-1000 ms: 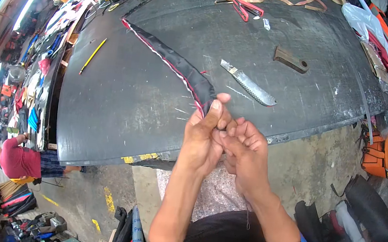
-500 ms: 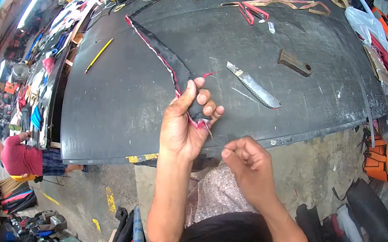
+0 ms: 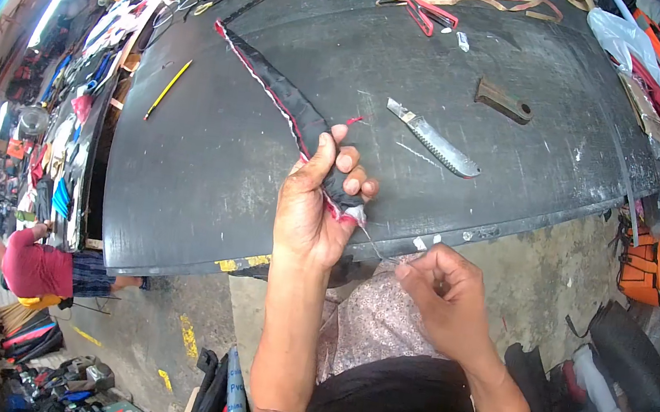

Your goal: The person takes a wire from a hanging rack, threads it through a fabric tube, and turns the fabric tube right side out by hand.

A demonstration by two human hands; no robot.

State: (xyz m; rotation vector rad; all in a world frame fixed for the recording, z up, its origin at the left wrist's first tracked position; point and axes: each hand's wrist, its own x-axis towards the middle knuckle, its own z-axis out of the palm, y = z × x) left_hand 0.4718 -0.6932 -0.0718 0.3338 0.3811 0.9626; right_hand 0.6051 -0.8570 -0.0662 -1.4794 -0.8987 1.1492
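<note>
My left hand (image 3: 315,204) is closed around a long black fabric strip (image 3: 282,95) with red and white edging. One end of the strip stretches away over the dark table, and its bunched near end pokes out below my fingers. From that end a thin thread (image 3: 372,243) runs toward my right hand (image 3: 450,297), whose thumb and forefinger are pinched together on it. Whether a needle is also in the pinch cannot be made out. To the right of my left hand lies a silver utility knife (image 3: 436,141).
On the table (image 3: 181,195) lie a yellow pencil (image 3: 167,90), a dark metal piece (image 3: 504,102) and red-and-tan strips (image 3: 481,7). Tools crowd the far left corner. A person in a red shirt (image 3: 42,268) is at the left. An orange bag (image 3: 646,263) sits at the right.
My right hand has moved a little right and down, away from the fabric, and the thread shows more clearly. My left hand keeps its hold almost in place.
</note>
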